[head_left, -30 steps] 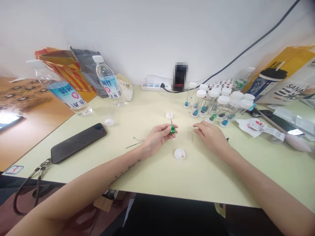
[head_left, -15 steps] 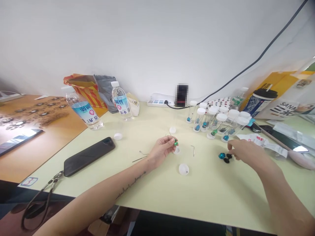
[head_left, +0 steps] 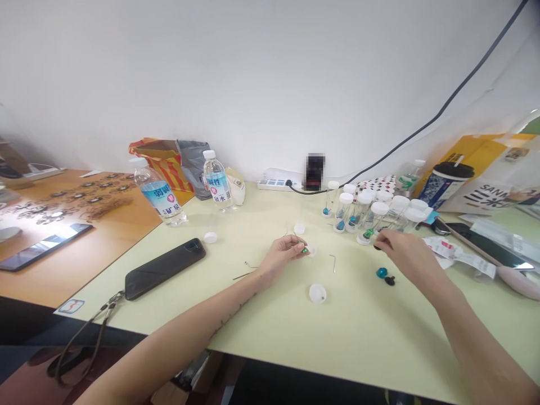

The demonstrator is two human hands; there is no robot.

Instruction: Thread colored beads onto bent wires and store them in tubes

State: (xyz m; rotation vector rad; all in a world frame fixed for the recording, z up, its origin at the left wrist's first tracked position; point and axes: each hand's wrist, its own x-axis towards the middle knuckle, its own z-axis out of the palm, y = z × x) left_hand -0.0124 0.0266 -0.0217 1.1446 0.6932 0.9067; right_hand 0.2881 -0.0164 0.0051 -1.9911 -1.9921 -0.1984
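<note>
My left hand [head_left: 287, 253] is closed in a pinch around a small shiny green piece [head_left: 304, 250], mostly covered by the fingers. Beside the fingertips a white cap [head_left: 312, 251] lies on the table. My right hand [head_left: 396, 250] pinches a small black piece [head_left: 377, 247] just above the table, in front of the clear tubes [head_left: 368, 232]. Below that hand lie a shiny blue piece [head_left: 382, 273] and another black piece [head_left: 390, 280]. A thin L-shaped hex key [head_left: 334, 263] rests between my hands. Nearer me is a round translucent cap [head_left: 318, 293].
Several white-capped tubes with blue or green pieces stand at the back right. A phone [head_left: 165, 269] with a strap lies left, before two water bottles [head_left: 217, 183]. Thin metal rods [head_left: 243, 275] lie by my left wrist. Packaging [head_left: 459, 256] and a drink cup [head_left: 446, 184] are right.
My right hand has lifted one black piece from beside the blue piece and moved left and back with it. My left hand keeps the green piece. The whole view has shifted slightly.
</note>
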